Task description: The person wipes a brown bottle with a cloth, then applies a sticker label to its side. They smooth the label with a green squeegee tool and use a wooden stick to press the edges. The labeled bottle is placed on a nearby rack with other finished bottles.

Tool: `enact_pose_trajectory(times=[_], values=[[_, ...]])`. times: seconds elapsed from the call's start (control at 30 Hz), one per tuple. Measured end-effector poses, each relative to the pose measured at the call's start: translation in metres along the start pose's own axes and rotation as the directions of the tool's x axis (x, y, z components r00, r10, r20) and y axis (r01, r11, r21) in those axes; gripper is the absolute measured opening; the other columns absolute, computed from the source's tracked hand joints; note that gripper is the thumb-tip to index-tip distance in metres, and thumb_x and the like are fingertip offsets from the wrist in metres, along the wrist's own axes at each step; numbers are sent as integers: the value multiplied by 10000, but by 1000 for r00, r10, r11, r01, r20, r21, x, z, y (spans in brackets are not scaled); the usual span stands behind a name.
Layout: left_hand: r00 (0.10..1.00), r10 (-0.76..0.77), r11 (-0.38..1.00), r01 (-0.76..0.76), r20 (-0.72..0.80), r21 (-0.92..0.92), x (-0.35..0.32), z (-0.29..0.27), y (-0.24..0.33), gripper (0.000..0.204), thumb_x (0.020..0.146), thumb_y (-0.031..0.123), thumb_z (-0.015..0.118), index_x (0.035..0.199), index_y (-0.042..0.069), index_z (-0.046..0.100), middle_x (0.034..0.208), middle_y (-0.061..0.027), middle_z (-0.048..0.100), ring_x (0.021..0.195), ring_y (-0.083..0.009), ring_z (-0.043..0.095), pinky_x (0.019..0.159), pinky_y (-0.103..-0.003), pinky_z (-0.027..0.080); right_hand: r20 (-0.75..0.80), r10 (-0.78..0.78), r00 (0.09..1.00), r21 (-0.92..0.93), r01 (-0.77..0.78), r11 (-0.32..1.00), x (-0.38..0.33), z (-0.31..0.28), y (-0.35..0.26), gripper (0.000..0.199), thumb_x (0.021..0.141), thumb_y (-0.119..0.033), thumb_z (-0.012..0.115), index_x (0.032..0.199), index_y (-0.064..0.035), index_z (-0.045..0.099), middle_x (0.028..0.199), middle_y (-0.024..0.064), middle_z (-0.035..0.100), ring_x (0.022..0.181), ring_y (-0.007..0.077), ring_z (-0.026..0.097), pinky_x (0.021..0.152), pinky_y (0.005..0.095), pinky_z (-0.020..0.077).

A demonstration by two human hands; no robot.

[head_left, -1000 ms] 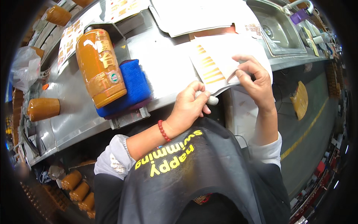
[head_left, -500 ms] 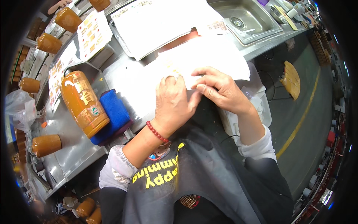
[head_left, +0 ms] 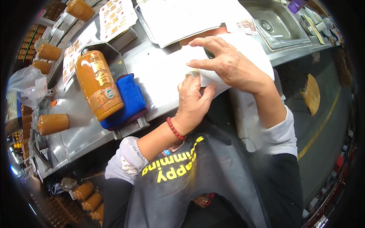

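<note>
My left hand [head_left: 193, 97], with a red bead bracelet at its wrist, grips the near edge of a thin white sheet [head_left: 207, 78] between thumb and fingers. A small greyish-yellow piece [head_left: 193, 73] shows at its fingertips; I cannot make out what it is. Just above and to the right, my right hand [head_left: 234, 66] hovers over the sheet, its thumb and fingers spread apart. Left of my hands a large brown bottle [head_left: 98, 85] with gold characters lies on its side, propped on a folded blue cloth [head_left: 125, 99].
A stack of white sheets [head_left: 182, 19] lies on the steel table [head_left: 81, 142] beyond my hands. A printed label sheet [head_left: 117, 19] rests at the far left. The sink [head_left: 279, 24] is at the far right. Several brown bottles [head_left: 53, 124] stand along the left.
My right hand has lifted away from the left and spread its fingers. The near part of the white sheet now bends up between my hands. The whole view has shifted.
</note>
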State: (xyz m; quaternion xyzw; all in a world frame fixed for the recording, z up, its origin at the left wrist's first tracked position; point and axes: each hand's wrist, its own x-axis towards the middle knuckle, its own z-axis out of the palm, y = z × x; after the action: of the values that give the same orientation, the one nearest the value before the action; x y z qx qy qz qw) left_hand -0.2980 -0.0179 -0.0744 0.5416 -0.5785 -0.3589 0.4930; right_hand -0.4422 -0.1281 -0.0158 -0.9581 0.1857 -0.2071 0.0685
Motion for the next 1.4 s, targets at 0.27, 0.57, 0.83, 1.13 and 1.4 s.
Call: enact_pose_trajectory(times=[0.27,0.57,0.83,1.13,1.4], values=[[998,35,996,-30,-52,82,-2,4,-1,132,836,153,698,924,60,665,801,-82,602,823,-267,560,799,-403,365,34,-29,999,-2,29,1000,12,3,6,176,751,16,677,914,-49,684,1316,127,582,1247,318,555,1025,399,473],[993,115,986,-110,-32,124,-5,1,0,57,833,145,708,811,113,666,747,-20,603,770,-234,533,814,-376,341,-124,23,992,-85,-33,996,-6,-18,13,109,792,26,666,879,-34,639,1203,135,607,1177,311,587,955,378,497],[983,183,965,-178,-9,192,-8,0,2,84,835,137,712,773,134,656,717,-3,620,766,-221,534,832,-376,337,-417,278,865,63,-278,959,-79,-70,26,223,869,98,600,1025,-31,692,1291,126,615,1226,249,577,991,324,469],[996,80,990,-83,27,118,-5,-5,1,67,858,138,695,810,111,658,778,-11,637,798,-220,543,826,-375,371,-866,496,55,444,-370,816,-273,-160,58,299,973,-169,599,1133,69,687,1138,195,699,1022,269,686,947,383,542],[994,92,986,-98,52,133,-6,-12,-4,128,807,120,649,924,122,701,853,-23,647,855,-228,550,866,-379,373,-633,657,-409,686,-691,230,-464,-89,94,250,947,-53,609,1184,8,664,1032,115,668,607,174,585,478,321,474]])
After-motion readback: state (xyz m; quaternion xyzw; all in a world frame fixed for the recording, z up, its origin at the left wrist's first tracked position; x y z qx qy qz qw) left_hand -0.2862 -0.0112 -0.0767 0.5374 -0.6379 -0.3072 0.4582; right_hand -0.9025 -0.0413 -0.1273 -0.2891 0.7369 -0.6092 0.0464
